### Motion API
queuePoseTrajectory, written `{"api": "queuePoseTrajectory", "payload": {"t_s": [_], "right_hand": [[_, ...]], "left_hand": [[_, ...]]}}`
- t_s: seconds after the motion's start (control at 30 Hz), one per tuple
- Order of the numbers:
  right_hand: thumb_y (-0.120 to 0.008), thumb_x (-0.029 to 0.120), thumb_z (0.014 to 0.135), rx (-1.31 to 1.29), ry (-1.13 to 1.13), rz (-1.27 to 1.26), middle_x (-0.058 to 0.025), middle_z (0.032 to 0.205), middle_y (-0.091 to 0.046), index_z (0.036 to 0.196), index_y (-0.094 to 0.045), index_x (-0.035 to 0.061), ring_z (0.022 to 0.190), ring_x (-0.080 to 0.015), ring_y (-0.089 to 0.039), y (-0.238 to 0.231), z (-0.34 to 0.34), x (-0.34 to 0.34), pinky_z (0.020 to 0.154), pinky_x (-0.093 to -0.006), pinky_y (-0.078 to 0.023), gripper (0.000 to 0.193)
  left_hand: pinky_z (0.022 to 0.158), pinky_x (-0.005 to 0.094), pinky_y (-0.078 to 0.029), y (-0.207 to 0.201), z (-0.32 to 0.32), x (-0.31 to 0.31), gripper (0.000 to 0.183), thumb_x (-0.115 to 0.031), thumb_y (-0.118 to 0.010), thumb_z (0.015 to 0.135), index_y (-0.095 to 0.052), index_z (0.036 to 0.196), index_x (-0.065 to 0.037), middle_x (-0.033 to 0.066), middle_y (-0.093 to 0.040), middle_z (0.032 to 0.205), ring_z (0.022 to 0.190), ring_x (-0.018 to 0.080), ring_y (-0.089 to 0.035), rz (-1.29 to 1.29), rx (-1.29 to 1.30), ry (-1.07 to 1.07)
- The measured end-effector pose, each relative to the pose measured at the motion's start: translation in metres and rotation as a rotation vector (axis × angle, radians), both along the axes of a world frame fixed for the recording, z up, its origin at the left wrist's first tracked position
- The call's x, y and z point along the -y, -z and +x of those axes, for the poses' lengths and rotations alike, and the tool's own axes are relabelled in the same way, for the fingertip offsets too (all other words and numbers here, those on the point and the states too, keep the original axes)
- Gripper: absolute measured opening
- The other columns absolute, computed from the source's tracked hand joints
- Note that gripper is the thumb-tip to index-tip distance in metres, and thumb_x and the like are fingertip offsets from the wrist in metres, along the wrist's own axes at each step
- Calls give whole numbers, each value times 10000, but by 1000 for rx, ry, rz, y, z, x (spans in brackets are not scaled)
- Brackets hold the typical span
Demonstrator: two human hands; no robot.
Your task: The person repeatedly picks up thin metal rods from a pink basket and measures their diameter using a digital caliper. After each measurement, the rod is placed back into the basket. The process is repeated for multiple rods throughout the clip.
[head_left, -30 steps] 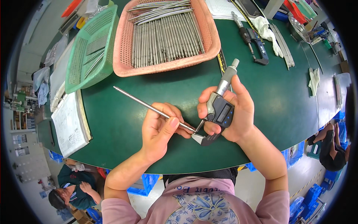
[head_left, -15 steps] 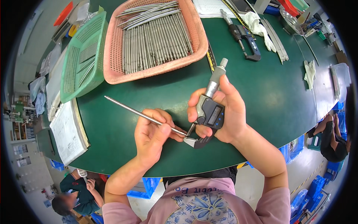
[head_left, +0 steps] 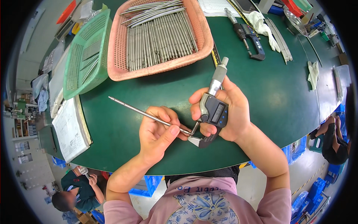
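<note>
From my remote seat I had the left grip (head_left: pixel 154 134) clamped on a slim metal rod (head_left: pixel 128 106), thumb pressing it against the fingers. The rod slanted from its free upper-left end down to the lower right, where its tip sat at the gap between the spindle and anvil of a digital micrometer (head_left: pixel 216 111); whether both faces touched it, I could not tell. My right grip (head_left: pixel 236 112) was wrapped about that micrometer, its thimble pointing up. Both were held above the green counter (head_left: pixel 104 127).

Beyond them stood a pink basket (head_left: pixel 123 75) packed with similar rods (head_left: pixel 160 41), a green basket (head_left: pixel 74 85) just to its left, holding fewer. An open booklet (head_left: pixel 71 128) lay near the left edge. At the upper right I saw a second micrometer (head_left: pixel 250 33), a white glove (head_left: pixel 259 23) and a row of thin rods (head_left: pixel 280 42). Farther off, lower left, was another person (head_left: pixel 76 190).
</note>
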State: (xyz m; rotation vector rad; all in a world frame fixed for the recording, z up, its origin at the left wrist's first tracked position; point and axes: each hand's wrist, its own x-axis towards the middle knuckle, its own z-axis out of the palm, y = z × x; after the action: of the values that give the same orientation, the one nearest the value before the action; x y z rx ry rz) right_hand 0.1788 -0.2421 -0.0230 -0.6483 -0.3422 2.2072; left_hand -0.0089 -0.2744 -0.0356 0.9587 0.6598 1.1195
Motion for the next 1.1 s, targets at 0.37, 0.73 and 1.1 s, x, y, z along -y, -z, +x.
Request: {"api": "queuePoseTrajectory", "payload": {"t_s": [0.37,0.73,1.1], "right_hand": [[-259,661,800,46,9,-30,-137,686,-585,843,-531,0,389,-180,-475,-2,-1,1,404,-265,-402,716],[-247,660,806,54,6,-17,-122,682,-583,855,-534,-7,387,-176,-478,-4,-1,1,398,-259,-398,728],[-127,570,871,46,26,-6,-121,697,-583,927,-518,-26,393,-181,-479,0,-2,0,409,-273,-411,715]], "left_hand": [[605,282,-543,-2,2,2,250,-66,-560,805,-350,941,-68,81,-447,881,744,214,-605,-2,-76,-32],[649,283,-524,2,0,1,275,75,-526,793,-356,965,-56,88,-466,893,768,173,-584,-3,-9,-1],[682,287,-517,1,0,1,270,72,-530,799,-356,963,-53,84,-463,896,818,209,-595,-1,23,9]]}}
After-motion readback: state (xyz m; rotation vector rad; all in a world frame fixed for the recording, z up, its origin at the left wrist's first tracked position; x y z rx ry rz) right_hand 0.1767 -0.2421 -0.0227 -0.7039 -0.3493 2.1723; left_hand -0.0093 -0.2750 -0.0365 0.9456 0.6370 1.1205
